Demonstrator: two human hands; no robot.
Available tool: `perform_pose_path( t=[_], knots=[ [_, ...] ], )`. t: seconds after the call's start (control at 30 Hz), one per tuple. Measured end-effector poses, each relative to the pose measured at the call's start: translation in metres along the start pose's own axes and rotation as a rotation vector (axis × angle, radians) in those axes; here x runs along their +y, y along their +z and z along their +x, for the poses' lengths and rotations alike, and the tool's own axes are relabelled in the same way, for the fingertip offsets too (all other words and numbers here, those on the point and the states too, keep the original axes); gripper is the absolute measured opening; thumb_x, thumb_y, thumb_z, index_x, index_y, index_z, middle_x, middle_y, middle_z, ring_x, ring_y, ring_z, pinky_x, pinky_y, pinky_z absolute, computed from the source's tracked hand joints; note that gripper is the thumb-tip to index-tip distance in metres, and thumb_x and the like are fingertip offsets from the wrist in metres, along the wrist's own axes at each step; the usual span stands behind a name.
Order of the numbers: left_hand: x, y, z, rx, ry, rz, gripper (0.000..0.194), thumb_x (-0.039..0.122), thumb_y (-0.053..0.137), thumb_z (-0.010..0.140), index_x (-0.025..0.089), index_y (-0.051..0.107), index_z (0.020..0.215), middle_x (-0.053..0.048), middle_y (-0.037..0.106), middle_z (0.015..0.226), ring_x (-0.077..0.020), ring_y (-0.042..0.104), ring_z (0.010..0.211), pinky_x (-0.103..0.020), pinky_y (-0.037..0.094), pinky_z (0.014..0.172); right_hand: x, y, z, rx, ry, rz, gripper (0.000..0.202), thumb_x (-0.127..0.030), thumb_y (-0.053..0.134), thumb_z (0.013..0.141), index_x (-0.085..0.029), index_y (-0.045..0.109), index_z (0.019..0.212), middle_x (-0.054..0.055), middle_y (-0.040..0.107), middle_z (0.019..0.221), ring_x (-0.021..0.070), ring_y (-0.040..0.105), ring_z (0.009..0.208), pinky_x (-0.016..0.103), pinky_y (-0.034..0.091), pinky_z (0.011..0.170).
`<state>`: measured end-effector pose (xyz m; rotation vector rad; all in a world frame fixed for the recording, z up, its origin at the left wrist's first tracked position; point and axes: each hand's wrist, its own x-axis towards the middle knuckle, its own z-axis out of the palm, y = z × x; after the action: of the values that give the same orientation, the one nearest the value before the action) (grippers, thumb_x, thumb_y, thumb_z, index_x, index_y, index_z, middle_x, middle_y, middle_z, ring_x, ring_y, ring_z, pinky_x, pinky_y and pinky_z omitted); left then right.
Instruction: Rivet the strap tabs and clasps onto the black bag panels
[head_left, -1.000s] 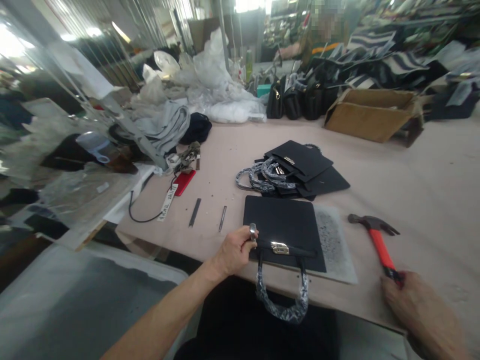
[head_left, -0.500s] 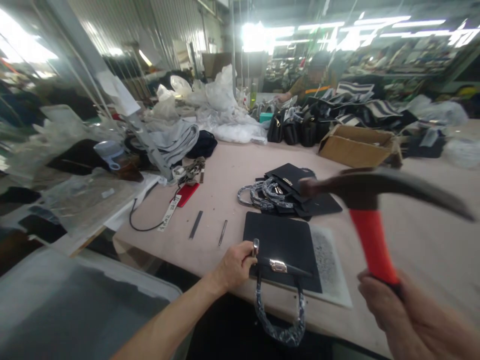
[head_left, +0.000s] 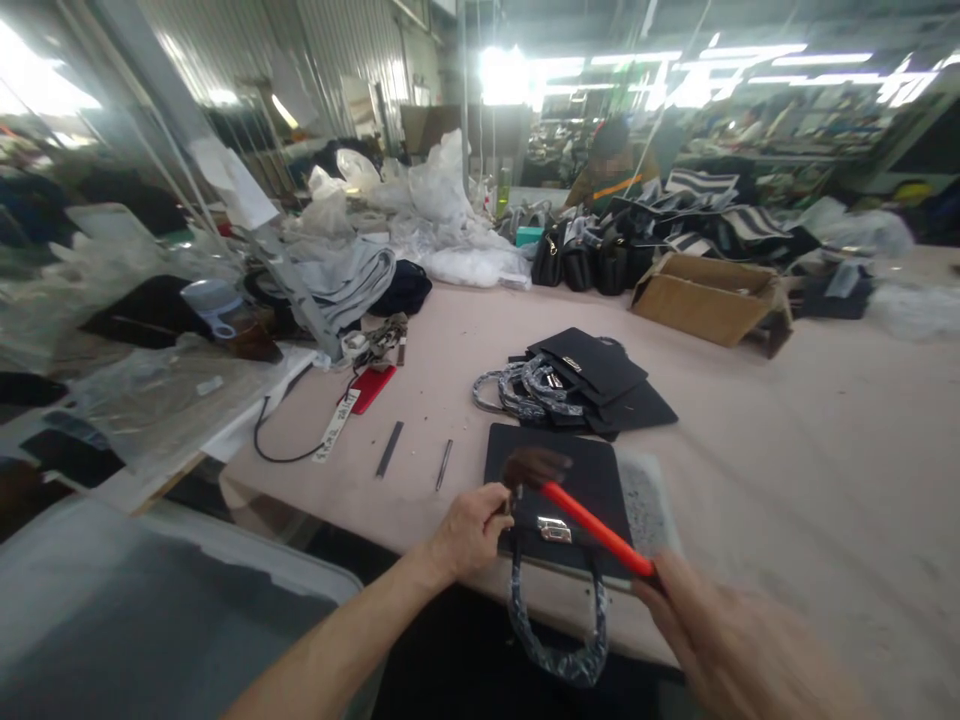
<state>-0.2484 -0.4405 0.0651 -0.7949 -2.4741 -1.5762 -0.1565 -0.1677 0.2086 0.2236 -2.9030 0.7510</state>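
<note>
A black bag panel (head_left: 596, 468) lies near the table's front edge, with a metal clasp (head_left: 553, 530) and a plastic-wrapped handle (head_left: 559, 665) hanging over the edge. My left hand (head_left: 469, 532) is closed around a short metal punch (head_left: 512, 508) standing at the panel's left side; its lower tip is hidden. In my right hand (head_left: 701, 615) is a hammer with a red handle (head_left: 600, 530). Its dark head, blurred by motion, is at the top of the punch; I cannot tell whether they touch. Beneath the panel is a speckled board (head_left: 651, 505).
Stacked black bag panels (head_left: 630, 395) with wrapped handles lie beyond. A flat metal strip (head_left: 389, 450) and a thin metal rod (head_left: 444, 465) are left of the panel. Further back are a cardboard box (head_left: 701, 300), black bags (head_left: 581, 258), plastic wrapping (head_left: 442, 200) and another person.
My right hand has swung the hammer down and left, from raised at the right to the top of the punch. My left hand stays in place with the punch.
</note>
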Motion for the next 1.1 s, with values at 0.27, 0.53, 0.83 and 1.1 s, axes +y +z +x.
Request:
perform_pose_path(
  t=[0.27,0.53,0.83,1.1],
  knots=[
    [-0.002,0.001,-0.002,-0.021,-0.023,-0.028,0.018,0.009,0.052,0.088,0.017,0.064,0.097,-0.009,0.069,0.101,-0.0215,0.066,0.095,-0.034,0.054,0.088,0.053,0.006,-0.002,-0.119,0.218,0.003,0.044,-0.063,0.041,0.092,-0.025,0.049,0.07,0.001,0.054,0.054,0.0174,0.052,0.048,0.03,0.033,0.049],
    [-0.007,-0.002,-0.005,-0.037,0.003,-0.013,0.018,0.013,0.052,0.091,0.019,0.063,0.104,-0.009,0.07,0.11,-0.0216,0.068,0.104,-0.034,0.056,0.093,0.134,0.052,-0.02,-0.068,0.631,-0.126,0.029,-0.037,0.037,0.094,-0.02,0.056,0.08,0.01,0.061,0.074,0.0248,0.06,0.069,0.037,0.046,0.063],
    [-0.007,-0.006,-0.004,-0.045,0.083,0.106,0.017,0.013,0.055,0.092,0.02,0.063,0.106,-0.009,0.073,0.114,-0.0217,0.07,0.109,-0.037,0.058,0.098,0.088,0.105,-0.006,0.165,-0.024,-0.011,0.02,-0.017,0.057,0.09,-0.02,0.065,0.108,0.011,0.063,0.112,0.0279,0.059,0.104,0.045,0.05,0.091],
    [-0.01,-0.005,-0.02,0.108,0.014,0.065,0.015,0.018,0.06,0.094,0.019,0.068,0.106,-0.009,0.075,0.115,-0.0226,0.072,0.108,-0.038,0.06,0.097,0.097,0.117,-0.012,0.194,-0.027,0.068,0.025,-0.017,0.067,0.086,-0.019,0.064,0.111,0.012,0.063,0.115,0.0298,0.057,0.109,0.047,0.048,0.093]
  ],
)
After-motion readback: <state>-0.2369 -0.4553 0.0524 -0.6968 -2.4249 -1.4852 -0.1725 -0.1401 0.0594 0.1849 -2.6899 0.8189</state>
